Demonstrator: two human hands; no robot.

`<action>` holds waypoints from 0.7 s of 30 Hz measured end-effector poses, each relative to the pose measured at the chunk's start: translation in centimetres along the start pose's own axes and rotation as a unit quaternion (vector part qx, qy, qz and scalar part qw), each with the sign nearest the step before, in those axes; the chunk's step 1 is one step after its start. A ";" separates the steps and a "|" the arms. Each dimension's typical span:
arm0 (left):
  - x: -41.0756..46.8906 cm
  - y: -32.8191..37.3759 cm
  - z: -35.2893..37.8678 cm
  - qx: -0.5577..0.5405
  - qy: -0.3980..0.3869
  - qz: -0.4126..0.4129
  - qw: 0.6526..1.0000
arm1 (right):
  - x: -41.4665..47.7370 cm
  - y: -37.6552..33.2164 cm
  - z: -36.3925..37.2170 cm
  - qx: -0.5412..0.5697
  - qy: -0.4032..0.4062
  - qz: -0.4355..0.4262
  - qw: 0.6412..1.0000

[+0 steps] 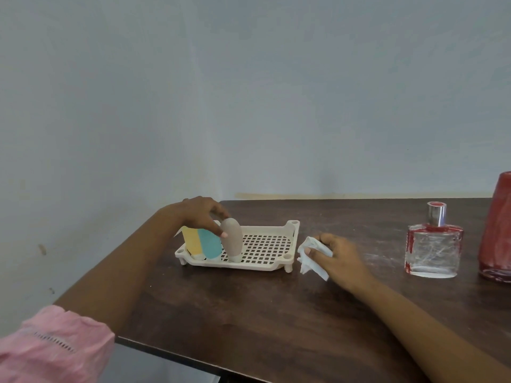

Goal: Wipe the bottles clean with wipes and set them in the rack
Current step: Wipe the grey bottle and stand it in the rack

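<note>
A dark brown wood-grain table (249,313) is occupying the lower half of the view, its near edge running diagonally at lower left. Whitish scuff marks (378,258) are showing on its surface toward the right side. A plain pale blue-grey wall (249,92) is standing behind and to the left of it. Small dark blemishes (42,249) are showing low on the wall at left. A pale yellowish strip (359,195) is running along the wall just above the table's far edge. A red translucent vessel (497,230) is standing on the table at the right frame edge, partly cut off.
</note>
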State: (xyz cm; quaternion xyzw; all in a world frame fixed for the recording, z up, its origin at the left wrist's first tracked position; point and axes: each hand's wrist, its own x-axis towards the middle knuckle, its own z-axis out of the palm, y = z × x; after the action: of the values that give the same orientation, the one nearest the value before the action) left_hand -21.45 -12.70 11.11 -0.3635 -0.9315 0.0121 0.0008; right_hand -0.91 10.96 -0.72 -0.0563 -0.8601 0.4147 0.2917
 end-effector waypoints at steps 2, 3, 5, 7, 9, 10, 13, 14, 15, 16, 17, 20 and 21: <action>0.3 0.8 0.1 0.023 0.013 0.004 1.000 | 0.0 0.0 0.0 -0.005 0.002 0.001 1.000; 0.6 1.1 0.2 0.032 0.017 0.007 0.999 | 0.1 0.0 0.0 -0.008 0.003 0.003 1.000; 1.0 1.6 0.4 0.041 0.026 0.012 0.999 | 0.1 0.0 0.0 -0.004 0.005 0.007 1.000; 1.1 1.9 0.4 0.058 0.031 0.012 0.998 | 0.1 0.1 0.0 0.005 0.003 0.008 1.000; 1.2 1.9 0.5 0.061 0.029 0.009 0.998 | 0.1 0.1 0.1 0.009 0.004 0.003 1.000; 1.2 1.9 0.5 0.055 0.026 0.007 0.998 | 0.1 0.2 0.1 0.009 0.004 0.001 1.000; 1.0 1.5 0.5 0.029 0.017 0.005 0.999 | 0.1 0.1 0.1 -0.003 0.002 -0.001 1.000; 1.0 1.4 0.5 0.024 0.015 0.005 1.000 | 0.1 0.1 0.2 -0.005 0.003 -0.003 1.000; 0.9 1.3 0.5 0.022 0.013 0.007 1.000 | 0.1 0.1 0.2 -0.007 0.003 -0.005 1.000; 0.8 1.3 0.5 0.023 0.011 0.009 1.000 | 0.1 0.1 0.2 -0.010 0.003 -0.006 1.000; 0.7 1.3 0.5 0.027 0.009 0.011 1.000 | 0.1 0.0 0.2 -0.016 0.003 -0.005 1.000; 0.4 1.4 0.4 0.053 0.006 0.018 0.998 | 0.0 0.0 0.1 -0.030 0.006 -0.004 1.000; 0.3 1.5 0.4 0.060 0.006 0.020 0.998 | 0.0 0.0 0.1 -0.028 0.007 -0.006 1.000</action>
State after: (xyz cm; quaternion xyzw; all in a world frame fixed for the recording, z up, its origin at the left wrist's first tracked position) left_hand -20.66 -11.38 10.68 -0.3811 -0.9218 0.0656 0.0279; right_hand -1.01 10.92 -0.76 -0.0626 -0.8699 0.3881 0.2980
